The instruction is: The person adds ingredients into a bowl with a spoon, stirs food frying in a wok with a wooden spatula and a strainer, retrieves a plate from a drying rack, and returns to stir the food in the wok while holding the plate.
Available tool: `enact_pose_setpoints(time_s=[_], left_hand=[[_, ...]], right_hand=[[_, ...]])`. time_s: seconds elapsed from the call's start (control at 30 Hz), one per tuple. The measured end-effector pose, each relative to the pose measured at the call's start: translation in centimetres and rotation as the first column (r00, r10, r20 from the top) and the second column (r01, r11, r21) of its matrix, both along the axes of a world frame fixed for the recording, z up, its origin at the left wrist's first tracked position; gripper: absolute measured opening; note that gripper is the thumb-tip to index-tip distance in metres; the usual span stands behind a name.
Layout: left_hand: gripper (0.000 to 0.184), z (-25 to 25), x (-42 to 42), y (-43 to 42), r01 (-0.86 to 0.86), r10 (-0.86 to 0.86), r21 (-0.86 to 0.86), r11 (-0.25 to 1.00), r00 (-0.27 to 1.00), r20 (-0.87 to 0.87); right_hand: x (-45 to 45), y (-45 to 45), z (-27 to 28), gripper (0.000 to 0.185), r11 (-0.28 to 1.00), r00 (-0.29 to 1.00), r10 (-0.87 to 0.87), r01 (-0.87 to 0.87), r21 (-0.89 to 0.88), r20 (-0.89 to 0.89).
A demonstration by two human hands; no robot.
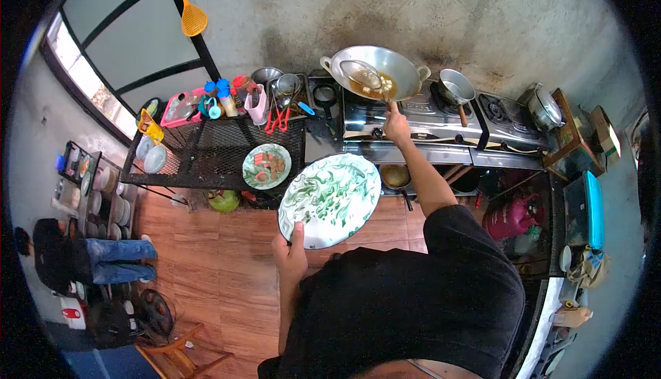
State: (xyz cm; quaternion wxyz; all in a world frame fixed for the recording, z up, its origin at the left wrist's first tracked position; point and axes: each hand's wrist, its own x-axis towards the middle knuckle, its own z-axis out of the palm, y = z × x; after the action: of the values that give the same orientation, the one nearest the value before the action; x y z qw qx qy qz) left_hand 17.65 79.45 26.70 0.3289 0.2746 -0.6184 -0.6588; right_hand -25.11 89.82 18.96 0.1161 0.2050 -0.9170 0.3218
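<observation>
My left hand (292, 249) grips the near left edge of a large oval enamel plate (332, 196), white with green swirls and nothing lying on it. The plate is held out in front of my chest, over the floor by the stove. My right hand (396, 127) is closed round the handle of a wire skimmer (361, 73). The skimmer's round head is inside a big two-handled wok (375, 54) on the stove. Brown oil lies in the wok's bottom, and pale pieces of food (387, 85) show in it beside the skimmer.
A saucepan (456, 87) stands on the stove (427, 123) right of the wok. On the black mesh table (213, 139), a smaller plate (249, 171) holds pinkish-brown pieces. A gas cylinder (508, 219) sits below right. Another person (60, 258) stands by the dish rack at far left.
</observation>
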Motion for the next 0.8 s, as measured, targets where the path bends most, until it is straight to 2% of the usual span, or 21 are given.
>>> enact_pose_setpoints(time_s=[0.1, 0.23, 0.33, 0.43, 0.53, 0.63, 0.8], left_hand=[[0.028, 0.5, 0.9, -0.2, -0.013, 0.013, -0.023, 1.000, 1.000, -0.017], [0.028, -0.1, 1.8, -1.6, 0.014, -0.016, -0.043, 0.999, 0.999, -0.052], [0.028, 0.5, 2.7, -2.4, -0.011, 0.012, -0.033, 0.999, 1.000, 0.012], [0.028, -0.1, 3.5, -3.7, 0.030, -0.032, -0.071, 0.997, 0.999, -0.037], [0.027, 0.4, 4.3, -4.5, 0.071, -0.077, -0.100, 0.992, 0.995, -0.057], [0.028, 0.5, 4.9, -5.1, 0.108, -0.111, -0.095, 0.990, 0.993, -0.035], [0.029, 1.3, 5.5, -5.3, 0.068, -0.071, -0.079, 0.995, 0.997, -0.038]], right_hand=[[-0.6, -0.4, 0.9, 0.033, 0.990, 0.995, -0.093, 0.097, -0.103, 0.045], [0.6, -0.1, 2.2, 0.031, 0.960, 0.992, -0.123, 0.126, -0.249, 0.028], [1.8, 0.4, 3.9, 0.030, 0.981, 0.992, -0.125, 0.120, -0.155, -0.018], [1.5, 1.0, 2.6, 0.029, 0.992, 0.994, -0.065, 0.055, -0.111, -0.089], [3.3, 0.8, 3.6, 0.029, 0.990, 0.993, -0.120, 0.118, -0.076, -0.019], [2.8, 0.7, 1.9, 0.028, 0.990, 0.990, -0.141, 0.141, -0.027, -0.006], [3.6, 0.5, 3.0, 0.026, 0.988, 0.988, -0.152, 0.152, 0.018, -0.001]])
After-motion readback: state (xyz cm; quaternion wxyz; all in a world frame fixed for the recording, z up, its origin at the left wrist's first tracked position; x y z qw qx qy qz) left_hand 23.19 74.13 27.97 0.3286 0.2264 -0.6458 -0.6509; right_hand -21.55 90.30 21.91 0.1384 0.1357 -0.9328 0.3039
